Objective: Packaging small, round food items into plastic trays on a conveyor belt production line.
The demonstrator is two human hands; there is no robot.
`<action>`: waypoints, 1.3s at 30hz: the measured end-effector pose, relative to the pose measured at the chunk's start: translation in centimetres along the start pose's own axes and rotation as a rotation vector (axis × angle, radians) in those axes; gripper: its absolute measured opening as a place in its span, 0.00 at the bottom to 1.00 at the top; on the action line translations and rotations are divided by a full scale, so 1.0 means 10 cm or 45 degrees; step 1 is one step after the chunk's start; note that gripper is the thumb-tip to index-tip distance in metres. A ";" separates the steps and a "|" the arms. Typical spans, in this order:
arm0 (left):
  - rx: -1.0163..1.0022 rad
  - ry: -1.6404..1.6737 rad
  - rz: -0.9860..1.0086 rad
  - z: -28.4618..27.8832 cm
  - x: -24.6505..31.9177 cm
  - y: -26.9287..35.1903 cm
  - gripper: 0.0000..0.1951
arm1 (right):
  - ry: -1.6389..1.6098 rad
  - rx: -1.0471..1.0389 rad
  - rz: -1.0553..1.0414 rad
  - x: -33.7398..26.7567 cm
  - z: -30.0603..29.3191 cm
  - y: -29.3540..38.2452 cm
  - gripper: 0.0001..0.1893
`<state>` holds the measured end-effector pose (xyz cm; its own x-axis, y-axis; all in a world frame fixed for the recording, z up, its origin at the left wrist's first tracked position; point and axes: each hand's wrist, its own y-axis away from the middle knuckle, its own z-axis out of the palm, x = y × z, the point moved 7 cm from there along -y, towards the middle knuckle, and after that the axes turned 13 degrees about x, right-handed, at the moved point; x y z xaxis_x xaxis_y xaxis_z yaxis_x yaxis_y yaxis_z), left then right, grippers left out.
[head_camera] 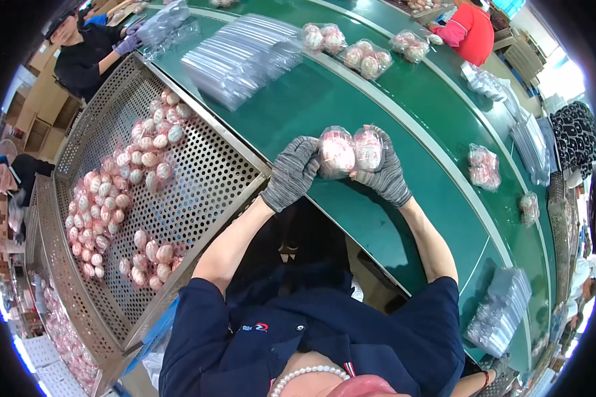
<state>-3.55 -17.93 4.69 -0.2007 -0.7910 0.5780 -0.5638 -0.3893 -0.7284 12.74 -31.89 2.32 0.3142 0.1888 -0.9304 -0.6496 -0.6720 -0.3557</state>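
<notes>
My left hand (pixel 292 174) and my right hand (pixel 388 173), both in grey knit gloves, hold a clear plastic pack (pixel 337 153) from its two sides. Inside it sit white, egg-shaped pieces with red print, in film. The pack is raised over the green work surface (pixel 288 109). Left of my hands, a perforated metal tray (pixel 203 183) carries many loose wrapped egg-shaped pieces (pixel 97 203), with a smaller cluster (pixel 154 255) closer to me. Beyond my hands lies a nested stack of clear plastic containers (pixel 243 54).
Filled packs (pixel 367 59) lie along the green conveyor belt (pixel 442 109), and another pack (pixel 484 167) is to the right. A metal rail (pixel 407 116) borders the belt. More clear containers (pixel 499 310) lie at lower right. Co-workers stand at upper left (pixel 87 54) and upper right (pixel 472 32).
</notes>
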 end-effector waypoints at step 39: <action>0.250 0.107 0.163 0.03 0.36 -0.38 0.16 | 0.532 -0.041 -0.634 -0.77 0.08 -0.06 0.46</action>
<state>-1.94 -19.43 9.41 -0.3313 -0.8008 0.4989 -0.3645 -0.3791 -0.8505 10.19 -32.39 9.59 0.8195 0.1931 -0.5396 -0.3376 -0.5983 -0.7267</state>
